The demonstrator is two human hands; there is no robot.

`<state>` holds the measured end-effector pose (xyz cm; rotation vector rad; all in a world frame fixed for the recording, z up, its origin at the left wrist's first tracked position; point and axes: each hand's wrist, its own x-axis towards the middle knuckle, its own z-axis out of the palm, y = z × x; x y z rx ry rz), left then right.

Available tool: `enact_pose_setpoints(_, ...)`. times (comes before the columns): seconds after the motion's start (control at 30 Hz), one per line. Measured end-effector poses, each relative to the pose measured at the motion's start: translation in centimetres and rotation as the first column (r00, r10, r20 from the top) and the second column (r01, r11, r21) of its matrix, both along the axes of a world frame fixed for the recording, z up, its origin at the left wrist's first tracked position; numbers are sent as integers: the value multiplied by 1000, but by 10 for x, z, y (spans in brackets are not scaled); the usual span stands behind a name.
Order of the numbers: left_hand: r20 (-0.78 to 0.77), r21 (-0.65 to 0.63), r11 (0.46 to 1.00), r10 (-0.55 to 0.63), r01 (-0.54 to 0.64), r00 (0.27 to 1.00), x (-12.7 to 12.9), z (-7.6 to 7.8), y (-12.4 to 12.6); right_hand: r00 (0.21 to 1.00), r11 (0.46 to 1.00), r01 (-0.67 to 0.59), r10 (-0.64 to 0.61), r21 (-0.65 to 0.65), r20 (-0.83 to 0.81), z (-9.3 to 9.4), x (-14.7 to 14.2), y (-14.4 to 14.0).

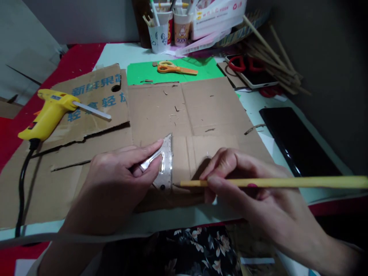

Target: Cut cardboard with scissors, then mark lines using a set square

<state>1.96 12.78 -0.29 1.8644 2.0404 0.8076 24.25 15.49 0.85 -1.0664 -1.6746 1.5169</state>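
My left hand [120,180] presses a clear plastic set square [166,161] flat on a brown cardboard sheet [201,111], fingers pinched through its cut-out. My right hand [244,184] grips a long yellow pencil [287,182] held almost level; its tip touches the cardboard right beside the set square's upright right edge, near the bottom corner. Both hands lie at the front edge of the cardboard, close to my body.
A yellow glue gun [48,113] with a black cord lies on printed cardboard at left. Orange scissors [175,69] rest on green paper [138,73]. Cups of pens [168,28], red scissors on a tablet [250,71], wooden sticks [276,57] and a black slab [296,142] stand at back and right.
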Motion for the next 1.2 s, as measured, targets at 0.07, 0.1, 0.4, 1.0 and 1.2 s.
enact_pose_setpoints(0.07,20,-4,1000,4,-4,1000,-1,0,0,999,999,-32,32,-24,-7,-2,3,-5)
enact_pose_setpoints(0.1,33,-11,1000,4,-4,999,-2,0,0,999,999,-33,32,-39,-29,-4,5,-6)
enact_pose_setpoints(0.4,464,-260,956,249,-138,850,-9,16,-6,941,994,64,-90,-89,-327,-18,13,-6)
enact_pose_setpoints(1.0,809,-226,917,364,-328,461,-16,18,-31,815,910,410,-334,65,-473,-23,42,-18)
enact_pose_setpoints(1.2,771,-237,960,280,-149,573,0,26,-13,812,914,404,-340,38,-474,-24,44,-14)
